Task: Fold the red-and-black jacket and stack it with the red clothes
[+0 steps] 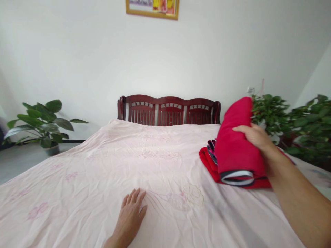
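My right hand [254, 136] grips a folded crimson garment [234, 137] by its right edge, thumb on the near face and the other fingers hidden behind. The garment stands tilted upright, and its dark-and-white trimmed lower end is at a pile of folded red clothes [208, 163] on the right of the bed. Whether it touches the pile I cannot tell. Part of a dark, patterned piece shows in the pile, left of the garment. My left hand [133, 210] rests palm down on the pale pink bedsheet [103, 193], fingers stretched out, holding nothing.
A dark red wooden headboard [170, 110] stands at the far end, against a white wall. One potted plant [48, 124] is on the floor at the left. Leafy plants [307, 127] fill the right side beyond the bed. A framed picture [152, 14] hangs above.
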`<move>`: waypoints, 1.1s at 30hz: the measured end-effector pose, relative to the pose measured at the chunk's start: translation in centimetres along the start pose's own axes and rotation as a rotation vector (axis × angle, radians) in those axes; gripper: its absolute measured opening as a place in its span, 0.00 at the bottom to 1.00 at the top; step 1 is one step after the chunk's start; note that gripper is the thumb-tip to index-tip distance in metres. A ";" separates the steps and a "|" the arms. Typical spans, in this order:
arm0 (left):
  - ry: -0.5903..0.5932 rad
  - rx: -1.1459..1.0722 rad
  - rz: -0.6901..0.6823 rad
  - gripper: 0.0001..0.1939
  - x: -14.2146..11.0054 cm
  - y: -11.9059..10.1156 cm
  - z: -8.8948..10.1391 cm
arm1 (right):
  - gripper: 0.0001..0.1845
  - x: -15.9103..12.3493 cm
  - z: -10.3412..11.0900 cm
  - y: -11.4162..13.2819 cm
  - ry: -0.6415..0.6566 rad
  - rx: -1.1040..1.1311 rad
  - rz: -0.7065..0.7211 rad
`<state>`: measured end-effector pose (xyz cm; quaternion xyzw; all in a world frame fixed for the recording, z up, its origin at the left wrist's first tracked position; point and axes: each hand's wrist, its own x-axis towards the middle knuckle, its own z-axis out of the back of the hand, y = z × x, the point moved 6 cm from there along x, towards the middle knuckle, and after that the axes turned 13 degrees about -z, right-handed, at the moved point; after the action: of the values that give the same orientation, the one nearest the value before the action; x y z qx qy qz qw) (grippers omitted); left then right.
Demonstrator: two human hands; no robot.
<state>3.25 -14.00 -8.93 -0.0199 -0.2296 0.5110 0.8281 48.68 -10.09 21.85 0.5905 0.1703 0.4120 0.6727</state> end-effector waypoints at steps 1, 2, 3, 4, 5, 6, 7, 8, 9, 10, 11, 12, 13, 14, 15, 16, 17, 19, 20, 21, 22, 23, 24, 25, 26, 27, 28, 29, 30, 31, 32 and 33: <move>-0.025 -0.038 0.012 0.24 0.0 0.2 0.1 | 0.21 -2.2 -2.3 0.6 0.113 -0.033 -0.002; -0.058 -0.089 0.028 0.24 0.0 0.5 0.2 | 0.22 -4.7 -5.0 1.0 0.246 -0.053 0.012; -0.099 -0.154 0.054 0.24 -0.1 0.9 0.3 | 0.25 -7.3 -7.8 0.8 0.378 -0.050 0.017; -0.150 -0.228 0.089 0.25 -0.2 1.4 0.4 | 0.29 -10.1 -10.7 0.0 0.536 -0.044 -0.017; -0.211 -0.303 0.132 0.26 -0.4 1.9 0.6 | 0.34 -12.9 -13.5 -1.1 0.685 -0.032 -0.040; -0.277 -0.372 0.178 0.26 -0.6 2.5 0.8 | 0.37 -15.6 -16.0 -2.7 0.834 -0.062 -0.072; -0.343 -0.430 0.219 0.27 -0.8 3.0 1.0 | 0.40 -18.0 -18.2 -4.5 0.961 -0.125 -0.096; -0.401 -0.473 0.249 0.27 -0.9 3.3 1.2 | 0.41 -20.0 -19.8 -6.2 1.053 -0.191 -0.108; -0.443 -0.500 0.263 0.26 -1.1 3.6 1.5 | 0.41 -21.7 -20.9 -7.7 1.132 -0.254 -0.093; -0.465 -0.517 0.261 0.26 -1.1 3.7 1.7 | 0.39 -22.8 -21.6 -8.9 1.173 -0.312 -0.081; -0.470 -0.525 0.253 0.25 -1.0 3.6 1.8 | 0.38 -23.7 -22.0 -9.8 1.188 -0.370 -0.047; -0.465 -0.525 0.244 0.24 -0.9 3.5 1.9 | 0.38 -24.4 -22.1 -10.3 1.189 -0.438 0.010; -0.457 -0.517 0.236 0.23 -0.8 3.4 2.0 | 0.39 -24.9 -22.1 -10.5 1.173 -0.511 0.086; -0.450 -0.503 0.230 0.23 -0.7 3.2 2.0 | 0.42 -25.5 -22.0 -10.5 1.148 -0.585 0.176; -0.444 -0.487 0.223 0.23 -0.6 3.0 2.1 | 0.45 -26.1 -21.9 -10.4 1.112 -0.658 0.268; -0.440 -0.468 0.213 0.23 -0.5 2.8 2.2 | 0.47 -26.7 -21.8 -10.2 1.059 -0.718 0.354; -0.434 -0.450 0.200 0.23 -0.5 2.6 2.2 | 0.45 -27.2 -21.8 -10.0 0.992 -0.763 0.426; -0.421 -0.418 0.177 0.24 -0.5 2.2 2.3 | 0.32 -27.9 -22.0 -9.8 0.860 -0.817 0.526; -0.417 -0.409 0.166 0.25 -0.5 2.1 2.3 | 0.22 -27.9 -22.2 -9.7 0.807 -0.830 0.543; -0.412 -0.404 0.157 0.25 -0.5 2.0 2.3 | 0.15 -27.5 -22.4 -9.8 0.766 -0.823 0.526; -0.406 -0.403 0.150 0.26 -0.6 2.0 2.3 | 0.12 -26.7 -22.4 -9.8 0.733 -0.784 0.471; -0.398 -0.400 0.146 0.26 -0.6 2.0 2.3 | 0.13 -25.3 -22.2 -9.9 0.701 -0.696 0.379; -0.390 -0.395 0.146 0.26 -0.6 2.1 2.2 | 0.15 -23.4 -21.7 -10.1 0.661 -0.555 0.261; -0.380 -0.386 0.149 0.26 -0.6 2.1 2.2 | 0.16 -21.2 -20.8 -10.4 0.606 -0.373 0.129; -0.373 -0.374 0.154 0.27 -0.6 2.2 2.1 | 0.17 -18.9 -19.7 -11.0 0.540 -0.145 0.000; -0.371 -0.359 0.158 0.27 -0.6 2.1 2.1 | 0.18 -16.6 -18.4 -12.0 0.474 0.063 -0.124; -0.374 -0.339 0.159 0.27 -0.6 2.1 2.2 | 0.20 -14.7 -17.0 -13.5 0.392 0.216 -0.252; -0.384 -0.310 0.156 0.26 -0.6 1.9 2.3 | 0.20 -13.1 -15.6 -15.2 0.297 0.298 -0.368; -0.397 -0.270 0.146 0.26 -0.7 1.7 2.5 | 0.21 -12.1 -14.4 -16.8 0.256 0.299 -0.410; -0.415 -0.222 0.128 0.25 -0.7 1.3 2.7 | 0.22 -11.5 -13.4 -18.4 0.232 0.292 -0.434; -0.430 -0.175 0.096 0.25 -0.7 0.7 3.0 | 0.23 -11.3 -12.5 -20.0 0.219 0.281 -0.452; -0.434 -0.140 0.049 0.24 -0.7 0.0 3.2 | 0.25 -11.4 -11.7 -21.4 0.203 0.254 -0.441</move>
<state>1.69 -15.25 -6.29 0.0273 -0.4367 0.5060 0.7433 41.01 -10.30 -3.94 0.5745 0.4116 0.2881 0.6462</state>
